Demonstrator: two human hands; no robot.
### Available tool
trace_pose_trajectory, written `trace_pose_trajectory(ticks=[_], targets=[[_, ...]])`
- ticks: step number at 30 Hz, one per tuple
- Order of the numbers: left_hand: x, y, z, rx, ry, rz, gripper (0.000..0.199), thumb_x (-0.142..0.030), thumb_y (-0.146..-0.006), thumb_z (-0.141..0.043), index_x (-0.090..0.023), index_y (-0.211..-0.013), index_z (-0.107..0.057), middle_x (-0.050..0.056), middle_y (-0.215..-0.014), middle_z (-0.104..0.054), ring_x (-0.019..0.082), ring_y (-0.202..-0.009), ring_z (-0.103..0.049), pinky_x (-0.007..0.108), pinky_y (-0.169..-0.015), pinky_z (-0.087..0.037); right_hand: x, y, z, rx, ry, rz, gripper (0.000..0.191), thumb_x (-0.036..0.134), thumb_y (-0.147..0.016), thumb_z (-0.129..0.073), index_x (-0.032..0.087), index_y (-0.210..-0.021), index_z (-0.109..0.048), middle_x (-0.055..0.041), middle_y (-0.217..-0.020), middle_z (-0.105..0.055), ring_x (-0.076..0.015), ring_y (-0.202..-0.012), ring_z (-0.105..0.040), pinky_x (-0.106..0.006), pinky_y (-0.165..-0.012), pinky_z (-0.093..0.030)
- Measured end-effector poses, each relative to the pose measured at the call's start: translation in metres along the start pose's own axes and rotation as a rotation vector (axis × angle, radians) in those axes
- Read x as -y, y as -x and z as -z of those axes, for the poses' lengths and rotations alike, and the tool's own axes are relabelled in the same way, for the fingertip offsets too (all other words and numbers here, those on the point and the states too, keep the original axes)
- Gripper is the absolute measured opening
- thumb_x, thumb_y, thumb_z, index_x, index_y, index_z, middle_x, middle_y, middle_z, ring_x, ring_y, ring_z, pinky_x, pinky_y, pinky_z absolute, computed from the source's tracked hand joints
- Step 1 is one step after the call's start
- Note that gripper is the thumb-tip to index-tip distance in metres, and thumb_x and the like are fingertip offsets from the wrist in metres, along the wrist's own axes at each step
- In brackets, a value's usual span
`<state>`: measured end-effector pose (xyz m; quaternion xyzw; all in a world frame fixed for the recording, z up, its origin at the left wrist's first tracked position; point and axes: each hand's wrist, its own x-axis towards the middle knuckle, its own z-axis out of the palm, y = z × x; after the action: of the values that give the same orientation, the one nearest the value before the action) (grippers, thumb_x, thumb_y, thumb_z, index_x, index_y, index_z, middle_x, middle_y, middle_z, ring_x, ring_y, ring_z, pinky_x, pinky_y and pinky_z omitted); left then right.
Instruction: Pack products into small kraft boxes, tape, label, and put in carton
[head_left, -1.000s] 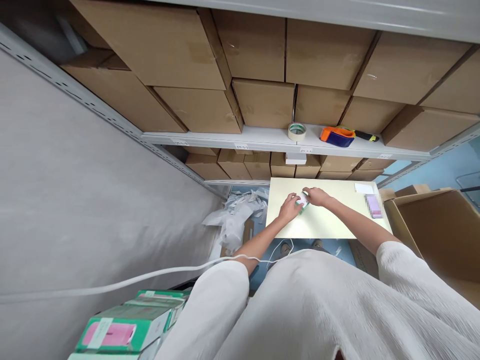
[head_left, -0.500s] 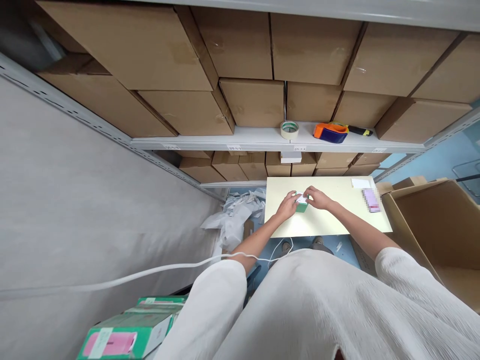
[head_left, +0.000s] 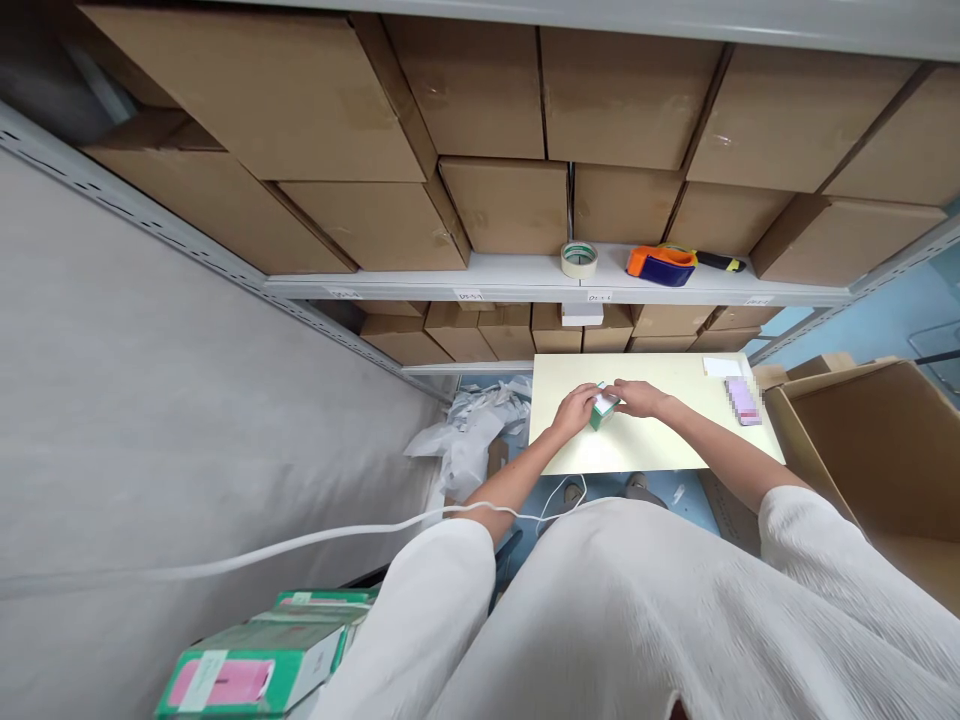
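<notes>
A small green box [head_left: 598,415] with a white upper face is between my hands over the cream tabletop [head_left: 660,445]. My left hand [head_left: 576,410] has its fingers closed round the box's left side. From the right, my right hand [head_left: 636,398] grips the box near its upper edge with bent fingers. The box sits slightly turned. Fingers partly hide its top, so I cannot tell whether a flap is raised.
A purple packet [head_left: 742,400] and a white card [head_left: 721,367] lie at the table's right. Tape [head_left: 579,261] and an orange-and-blue tape dispenser [head_left: 661,265] rest on the shelf. A large open carton [head_left: 847,450] stands right; a white cable [head_left: 300,540] crosses left.
The small green box has turned between my hands, its front now facing more to one side. My right hand has shifted slightly, lying flatter along the box's upper right.
</notes>
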<state>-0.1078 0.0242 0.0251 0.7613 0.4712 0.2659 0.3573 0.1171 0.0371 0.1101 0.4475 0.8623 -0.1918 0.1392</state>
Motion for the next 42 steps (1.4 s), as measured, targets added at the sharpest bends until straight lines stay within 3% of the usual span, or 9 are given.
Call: trace_pose_trajectory(ticks=[3,7,18,25,31,35,39,42], targets=[[-0.003,-0.004,0.000,-0.024,0.009,0.029,0.038,-0.010,-0.100,-0.054,-0.024,-0.124,-0.080,0.006,-0.138,-0.074,0.023,-0.129,-0.069,0.039,-0.116,-0.054,0.002,-0.002,-0.004,-0.063,0.008,-0.001,0.041,0.027,-0.097,-0.075,0.025,-0.137,-0.065,-0.0151,-0.138,-0.060,-0.0314,-0.124,-0.061,-0.036,-0.093,-0.052],[-0.008,-0.009,0.002,-0.028,0.015,0.059,0.038,-0.008,-0.097,-0.054,-0.025,-0.119,-0.080,0.005,-0.130,-0.077,0.023,-0.125,-0.070,0.039,-0.112,-0.056,0.002,-0.006,-0.006,-0.097,-0.025,0.012,0.039,0.021,-0.094,-0.078,0.023,-0.132,-0.069,-0.0147,-0.137,-0.059,-0.0314,-0.124,-0.060,-0.040,-0.099,-0.051],[-0.017,-0.012,0.003,-0.003,-0.023,0.118,0.034,-0.008,-0.096,-0.056,-0.024,-0.115,-0.080,0.006,-0.128,-0.076,0.025,-0.123,-0.069,0.043,-0.114,-0.054,-0.001,-0.021,-0.004,-0.043,-0.118,-0.007,0.041,0.019,-0.081,-0.088,0.023,-0.117,-0.069,-0.0125,-0.129,-0.058,-0.0310,-0.116,-0.063,-0.036,-0.086,-0.054],[-0.018,-0.013,0.005,-0.006,-0.021,0.137,0.032,-0.007,-0.093,-0.060,-0.023,-0.113,-0.079,0.006,-0.126,-0.077,0.026,-0.122,-0.070,0.043,-0.114,-0.054,-0.002,-0.024,-0.001,0.004,-0.089,0.000,0.040,0.022,-0.082,-0.087,0.022,-0.115,-0.066,-0.0120,-0.129,-0.056,-0.0306,-0.115,-0.062,-0.034,-0.081,-0.052],[-0.016,-0.013,0.004,0.007,0.030,0.163,0.032,-0.008,-0.093,-0.059,-0.024,-0.112,-0.079,0.005,-0.124,-0.078,0.024,-0.114,-0.072,0.041,-0.109,-0.057,-0.005,-0.023,-0.006,-0.053,-0.155,-0.002,0.043,0.021,-0.079,-0.087,0.023,-0.114,-0.063,-0.0106,-0.125,-0.057,-0.0287,-0.111,-0.062,-0.033,-0.081,-0.051],[-0.014,-0.008,0.004,0.008,0.009,0.147,0.029,-0.015,-0.093,-0.065,-0.023,-0.119,-0.075,0.008,-0.130,-0.075,0.027,-0.123,-0.069,0.043,-0.112,-0.055,-0.008,-0.019,-0.012,-0.127,-0.243,-0.055,0.046,0.022,-0.078,-0.086,0.024,-0.115,-0.058,-0.0083,-0.125,-0.060,-0.0236,-0.103,-0.065,-0.029,-0.077,-0.048],[-0.016,0.002,0.001,0.053,-0.106,0.080,0.058,-0.031,-0.081,-0.087,-0.023,-0.134,-0.065,0.012,-0.143,-0.065,0.034,-0.132,-0.061,0.050,-0.114,-0.052,-0.010,-0.014,-0.023,-0.206,-0.415,-0.151,0.036,0.024,-0.082,-0.079,0.025,-0.107,-0.054,-0.0011,-0.102,-0.068,-0.0194,-0.084,-0.064,-0.027,-0.070,-0.045],[-0.018,0.006,-0.004,0.062,-0.157,0.104,0.058,-0.034,-0.084,-0.085,-0.024,-0.136,-0.060,0.014,-0.146,-0.060,0.036,-0.133,-0.059,0.049,-0.107,-0.054,-0.008,-0.013,-0.032,-0.241,-0.505,-0.171,0.028,0.020,-0.084,-0.073,0.026,-0.102,-0.053,0.0010,-0.095,-0.069,-0.0188,-0.082,-0.066,-0.028,-0.072,-0.049]])
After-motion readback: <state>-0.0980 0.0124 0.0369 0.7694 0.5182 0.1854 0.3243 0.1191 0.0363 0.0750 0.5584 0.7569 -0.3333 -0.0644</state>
